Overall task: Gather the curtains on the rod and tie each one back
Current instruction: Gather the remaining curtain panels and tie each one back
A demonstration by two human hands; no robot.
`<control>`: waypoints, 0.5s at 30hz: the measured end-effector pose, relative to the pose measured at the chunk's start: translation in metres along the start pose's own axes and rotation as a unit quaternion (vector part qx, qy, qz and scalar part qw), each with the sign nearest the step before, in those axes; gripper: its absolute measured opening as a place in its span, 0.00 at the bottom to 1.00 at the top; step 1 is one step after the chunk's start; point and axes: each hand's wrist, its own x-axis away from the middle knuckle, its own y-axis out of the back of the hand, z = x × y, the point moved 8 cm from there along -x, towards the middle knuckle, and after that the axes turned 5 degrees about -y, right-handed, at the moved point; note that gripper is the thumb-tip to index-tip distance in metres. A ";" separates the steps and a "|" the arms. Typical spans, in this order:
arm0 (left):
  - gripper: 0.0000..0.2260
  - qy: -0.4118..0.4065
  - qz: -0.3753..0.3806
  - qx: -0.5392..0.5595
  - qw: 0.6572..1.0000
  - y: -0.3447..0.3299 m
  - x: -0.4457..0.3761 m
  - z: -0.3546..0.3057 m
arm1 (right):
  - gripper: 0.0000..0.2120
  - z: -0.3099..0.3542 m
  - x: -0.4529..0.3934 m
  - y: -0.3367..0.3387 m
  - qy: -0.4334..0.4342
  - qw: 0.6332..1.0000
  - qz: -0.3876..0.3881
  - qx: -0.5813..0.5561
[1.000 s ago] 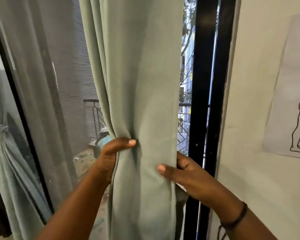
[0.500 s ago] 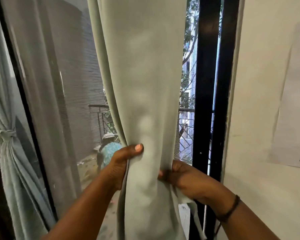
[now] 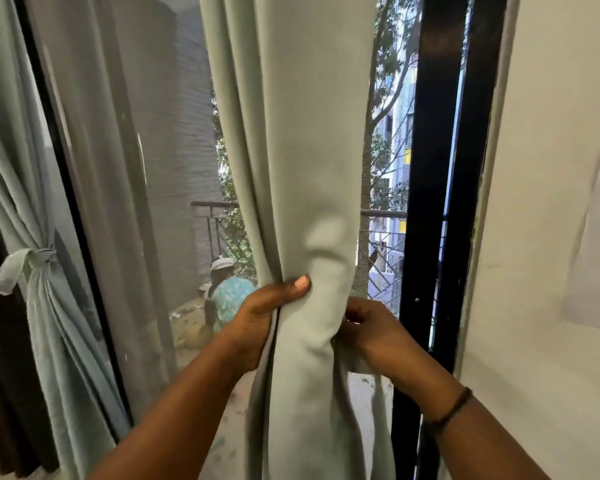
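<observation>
- Two hands squeeze the green curtain [image 3: 291,168] at its middle height, between the glass and the black window frame [image 3: 433,168].
- Left hand [image 3: 257,317] curls round the left edge, thumb pressed on the front.
- Right hand [image 3: 368,327] pinches the right side, fingers curled into the cloth.
- Cloth looks soft, light and likely to slip loose, so grip the whole bunch firmly.
- Other curtain [image 3: 32,202], far left, already hangs tied.

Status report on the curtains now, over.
Left hand and right hand both grip right curtain, bunched, not yet tied. Left curtain already tied back. Nothing in the way.
</observation>
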 end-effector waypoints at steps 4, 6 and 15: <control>0.10 -0.008 -0.001 -0.042 0.999 0.002 0.003 -0.006 | 0.07 -0.004 -0.011 -0.014 -0.020 0.999 0.007 0.039; 0.17 0.014 0.029 -0.049 0.998 0.001 0.008 -0.006 | 0.12 -0.010 -0.012 -0.016 -0.035 0.994 0.028 0.097; 0.11 -0.103 -0.080 -0.220 0.967 0.011 0.012 -0.018 | 0.12 0.031 -0.001 0.029 0.031 0.944 -0.184 0.272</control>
